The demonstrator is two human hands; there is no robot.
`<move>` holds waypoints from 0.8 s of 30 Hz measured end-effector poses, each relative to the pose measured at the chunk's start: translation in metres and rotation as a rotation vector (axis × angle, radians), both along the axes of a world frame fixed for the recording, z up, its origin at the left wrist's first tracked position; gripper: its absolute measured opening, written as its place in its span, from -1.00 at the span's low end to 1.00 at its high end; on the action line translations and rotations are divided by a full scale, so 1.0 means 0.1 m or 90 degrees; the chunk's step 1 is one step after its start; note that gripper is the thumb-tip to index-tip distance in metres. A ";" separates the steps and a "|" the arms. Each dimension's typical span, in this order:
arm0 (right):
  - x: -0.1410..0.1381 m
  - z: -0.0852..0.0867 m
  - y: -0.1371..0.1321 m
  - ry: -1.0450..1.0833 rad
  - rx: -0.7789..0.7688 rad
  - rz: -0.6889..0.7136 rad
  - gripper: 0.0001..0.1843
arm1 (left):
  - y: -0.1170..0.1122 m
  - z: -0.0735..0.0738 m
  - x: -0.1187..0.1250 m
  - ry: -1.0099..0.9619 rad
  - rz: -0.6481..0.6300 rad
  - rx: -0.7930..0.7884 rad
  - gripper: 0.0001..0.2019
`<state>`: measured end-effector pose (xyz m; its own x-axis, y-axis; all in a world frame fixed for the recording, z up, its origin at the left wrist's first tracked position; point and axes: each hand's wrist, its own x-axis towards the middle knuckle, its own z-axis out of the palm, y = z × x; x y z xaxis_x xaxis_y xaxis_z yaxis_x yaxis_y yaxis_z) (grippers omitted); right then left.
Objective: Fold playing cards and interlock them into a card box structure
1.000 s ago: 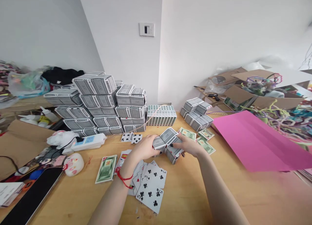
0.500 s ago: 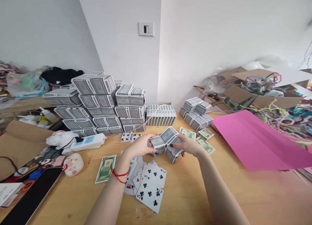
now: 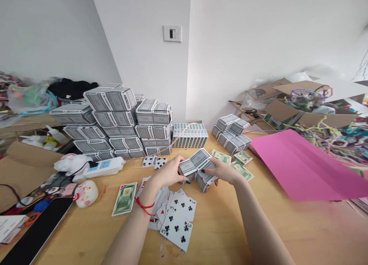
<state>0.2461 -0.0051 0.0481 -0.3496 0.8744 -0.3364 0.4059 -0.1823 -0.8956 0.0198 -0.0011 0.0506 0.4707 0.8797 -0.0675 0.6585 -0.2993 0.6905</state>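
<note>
Both my hands are on a small block structure folded from playing cards (image 3: 199, 157), its grey patterned backs facing out. My left hand (image 3: 173, 171) is closed around its left block, the thumb along the near side. On the other side my right hand (image 3: 222, 171) grips the right block, its fingers over the top. Below my left hand lie loose playing cards (image 3: 178, 221), face up, a three and a five of clubs on top. Green-backed cards (image 3: 241, 170) lie just right of my right hand, and another green card (image 3: 125, 199) is left of my left forearm.
Stacked card blocks (image 3: 115, 115) stand at the back left, with a row of green card boxes (image 3: 190, 136) beside them. A smaller card-block cluster (image 3: 231, 133) sits at the back right. Pink paper (image 3: 307, 165), a power strip (image 3: 105, 168) and a black tablet-like object (image 3: 37, 234) flank the workspace.
My left hand has shifted slightly right, pressing closer to the left block. My right hand stays nearly in place on the structure.
</note>
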 end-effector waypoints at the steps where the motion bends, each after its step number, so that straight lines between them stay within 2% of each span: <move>1: 0.00 0.01 0.00 -0.009 0.002 -0.004 -0.77 | 0.00 -0.01 0.00 0.000 0.002 0.007 -0.49; 5: -0.02 0.04 -0.01 -0.035 0.007 -0.013 -0.79 | 0.03 -0.04 -0.02 -0.006 -0.005 0.041 -0.37; 8: -0.02 0.05 -0.02 -0.038 0.007 -0.007 -0.76 | 0.04 -0.02 -0.08 -0.008 -0.058 0.004 -0.23; 10: -0.02 0.05 -0.02 -0.034 0.004 -0.003 -0.75 | 0.05 -0.01 -0.13 -0.009 -0.079 -0.019 -0.21; 18: -0.01 0.02 0.00 -0.031 -0.002 -0.006 -0.75 | 0.07 0.01 -0.14 0.042 -0.029 -0.009 -0.39; 22: -0.01 0.01 0.00 -0.026 0.002 0.001 -0.77 | 0.04 -0.04 -0.11 0.153 0.050 0.008 -0.45; 24: -0.01 0.01 -0.01 -0.028 0.007 0.005 -0.79 | 0.03 -0.08 -0.10 0.182 0.063 0.016 -0.49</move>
<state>0.2454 -0.0056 0.0494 -0.3418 0.8754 -0.3418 0.4465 -0.1687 -0.8787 0.0095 0.0022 0.0430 0.3479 0.9232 -0.1634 0.8520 -0.2386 0.4661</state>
